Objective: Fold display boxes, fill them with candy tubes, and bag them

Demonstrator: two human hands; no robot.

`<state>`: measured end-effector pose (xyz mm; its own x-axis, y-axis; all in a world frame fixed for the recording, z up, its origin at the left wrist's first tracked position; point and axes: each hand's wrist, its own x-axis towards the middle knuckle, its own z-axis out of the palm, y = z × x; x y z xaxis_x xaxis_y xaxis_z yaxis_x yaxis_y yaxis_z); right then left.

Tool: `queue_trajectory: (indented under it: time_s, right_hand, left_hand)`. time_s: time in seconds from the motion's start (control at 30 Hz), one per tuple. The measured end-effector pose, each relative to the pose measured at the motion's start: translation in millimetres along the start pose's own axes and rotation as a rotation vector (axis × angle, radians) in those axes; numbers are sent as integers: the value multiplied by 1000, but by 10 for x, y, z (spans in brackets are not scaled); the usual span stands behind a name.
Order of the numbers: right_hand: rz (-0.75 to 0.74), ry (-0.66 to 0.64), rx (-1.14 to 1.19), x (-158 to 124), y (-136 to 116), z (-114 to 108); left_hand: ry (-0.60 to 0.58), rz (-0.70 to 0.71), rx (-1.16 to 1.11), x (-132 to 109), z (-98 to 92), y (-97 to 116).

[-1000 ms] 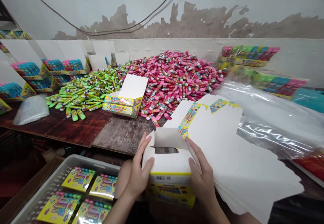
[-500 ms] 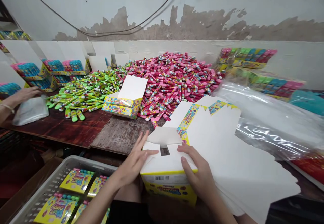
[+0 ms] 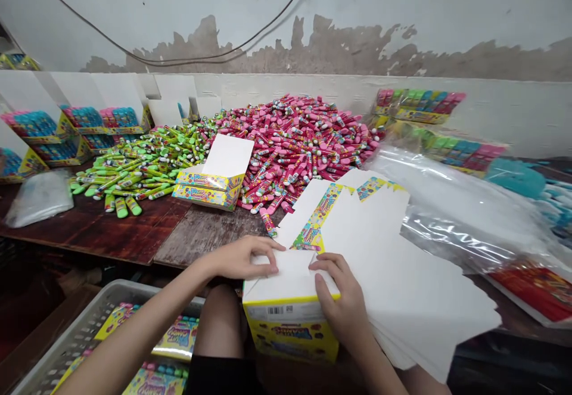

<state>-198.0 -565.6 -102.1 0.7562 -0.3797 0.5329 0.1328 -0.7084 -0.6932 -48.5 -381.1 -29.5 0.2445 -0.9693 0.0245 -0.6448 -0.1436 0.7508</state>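
Note:
A yellow and white cardboard box (image 3: 290,329) stands in front of me with its white flapped end facing up. My left hand (image 3: 250,258) is at the far left of that end, thumb and index finger bent together at the flap. My right hand (image 3: 342,296) grips the right side, thumb on the white top and fingers curled at the flap's right end. Beside the box lies a stack of flat white carton blanks (image 3: 384,264) with printed strips. A folded display box (image 3: 208,189) with a raised white back panel sits farther off on the table.
Behind are heaps of pink candy tubes (image 3: 304,139) and green candy tubes (image 3: 138,168). A grey basket (image 3: 111,294) of packed candy boxes stands lower left. Clear plastic wrap (image 3: 447,198) lies right; filled display boxes (image 3: 84,127) stand left, near a plastic bag stack (image 3: 42,198).
The raised flap has been folded down, covering the gap in the box top. My left hand moved to the far edge. Another person's hand at the left has gone from view.

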Motion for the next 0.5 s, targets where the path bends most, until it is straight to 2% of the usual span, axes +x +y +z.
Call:
queue_trajectory:
  time_s: [0.1,0.23,0.37,0.43,0.5]
  right_hand:
    - [18,18,7,-29,-13,-2]
    - [-81,-16,-42,-40,6,-33]
    - [-107,27,-75,-27,2,-37]
    - [-101,43,-65,-23,-7,-28]
    - [-63,52,-34,-8,-13,-21]
  left_hand:
    - [-6,-13,180,98,0,96]
    - [-176,-48,465,202,72,225]
    - [-213,-63,688,253,144,243]
    - [-209,-21,665,242,118,184]
    - [-191,48,480,198,53,95]
